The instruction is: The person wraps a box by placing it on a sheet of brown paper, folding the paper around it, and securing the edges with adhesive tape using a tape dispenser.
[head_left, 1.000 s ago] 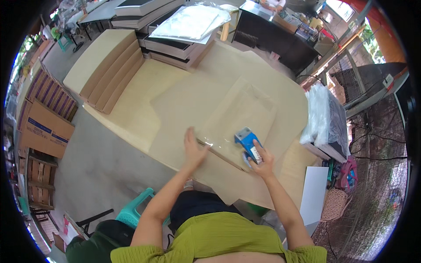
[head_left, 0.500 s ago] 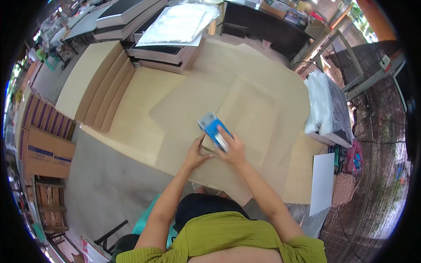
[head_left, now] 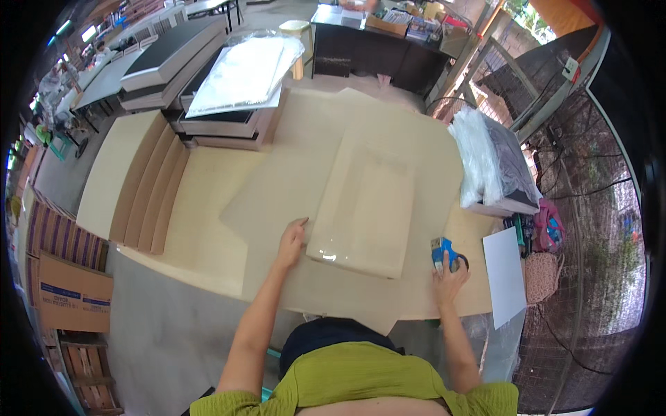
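Observation:
A flat rectangular package (head_left: 368, 208) in brown paper lies in the middle of the table, with a shiny strip of clear tape at its near left corner. Large sheets of brown paper (head_left: 270, 180) spread out under and around it. My left hand (head_left: 293, 244) rests by the package's left edge, fingers extended and slightly bent, with nothing held. To the right of the package, my right hand (head_left: 451, 283) has its fingers around a blue tape dispenser (head_left: 442, 249), which is at the table's right side.
Folded brown cardboard pieces (head_left: 132, 184) stand at the left, near stacked dark-topped boards with plastic-wrapped white sheets (head_left: 239, 73). Plastic-covered stacks (head_left: 492, 159) sit at the right. A white board (head_left: 504, 277) juts past the right edge; a dark desk (head_left: 374, 55) stands beyond.
The tape dispenser has moved from above the package to the table's right side with my right hand. My hands have moved apart, and the view has shifted.

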{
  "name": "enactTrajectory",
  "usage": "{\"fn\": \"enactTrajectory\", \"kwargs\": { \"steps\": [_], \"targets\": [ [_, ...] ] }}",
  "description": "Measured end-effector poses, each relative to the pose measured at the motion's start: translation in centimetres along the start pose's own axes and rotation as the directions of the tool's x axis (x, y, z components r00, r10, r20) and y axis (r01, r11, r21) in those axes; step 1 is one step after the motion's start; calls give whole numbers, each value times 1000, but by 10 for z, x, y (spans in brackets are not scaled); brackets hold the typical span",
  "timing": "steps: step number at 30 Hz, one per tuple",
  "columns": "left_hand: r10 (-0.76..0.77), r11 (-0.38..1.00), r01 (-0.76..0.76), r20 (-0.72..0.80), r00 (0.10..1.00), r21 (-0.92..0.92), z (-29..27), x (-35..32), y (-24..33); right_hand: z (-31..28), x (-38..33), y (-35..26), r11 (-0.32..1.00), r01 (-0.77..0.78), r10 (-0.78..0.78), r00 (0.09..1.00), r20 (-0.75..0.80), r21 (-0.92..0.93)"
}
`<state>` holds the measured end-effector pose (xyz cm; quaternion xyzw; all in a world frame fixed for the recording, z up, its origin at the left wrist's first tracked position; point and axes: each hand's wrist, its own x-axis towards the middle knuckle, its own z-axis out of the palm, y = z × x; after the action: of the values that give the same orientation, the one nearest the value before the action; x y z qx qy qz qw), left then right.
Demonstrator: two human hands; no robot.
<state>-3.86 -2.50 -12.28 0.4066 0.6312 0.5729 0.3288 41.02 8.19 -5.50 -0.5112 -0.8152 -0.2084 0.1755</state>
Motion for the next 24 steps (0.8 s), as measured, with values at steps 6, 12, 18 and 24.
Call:
{"fn": "enactTrajectory", "kwargs": {
  "steps": [6, 12, 18, 24],
  "targets": [
    [-174, 902, 169, 25, 984, -398, 29, 25, -5, 59, -4, -97, 84, -468, 342, 843, 415, 880],
    [-382, 708, 428, 205, 901, -562, 50, 26, 68, 4, 53, -105, -538, -591, 258, 563, 785, 601],
    [-55, 750, 438, 613, 788, -496, -13, 21, 248, -110, 138, 22, -569, -410, -217, 911, 351, 713],
    [465, 865, -476, 100, 880, 159, 45, 107, 146, 75, 220, -18, -27, -184, 123, 975, 186, 982]
  ]
}}
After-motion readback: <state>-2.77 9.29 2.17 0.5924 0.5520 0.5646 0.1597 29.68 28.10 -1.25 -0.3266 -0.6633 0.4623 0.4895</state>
